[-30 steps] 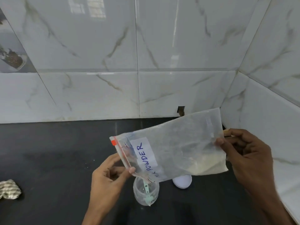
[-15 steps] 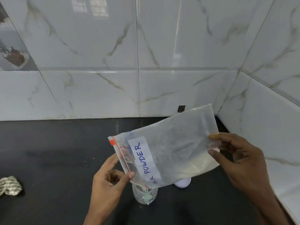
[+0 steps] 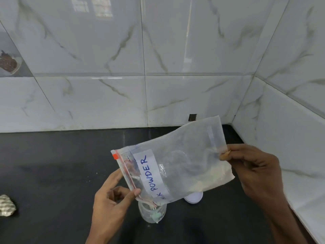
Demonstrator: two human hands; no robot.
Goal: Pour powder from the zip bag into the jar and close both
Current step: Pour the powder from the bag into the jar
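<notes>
A clear zip bag [image 3: 182,161] with a white label reading "POWDER" is held in the air, tilted, its red zip end lowest. My left hand [image 3: 112,199] pinches the zip end just above the open clear jar [image 3: 152,213]. My right hand [image 3: 255,171] grips the bag's far bottom edge, held higher. Pale powder [image 3: 216,178] lies in the bag's lower right corner, away from the mouth. The jar stands on the black counter [image 3: 52,173] with a pale green scoop inside. Its white lid [image 3: 193,197] lies behind it, partly hidden by the bag.
A crumpled patterned cloth [image 3: 6,205] lies at the counter's left edge. White marble-look tiled walls [image 3: 175,95] close in the back and the right side, forming a corner near my right hand.
The bag's far end has tipped slightly higher and my right hand has shifted its grip on the edge. The zip end stays over the jar.
</notes>
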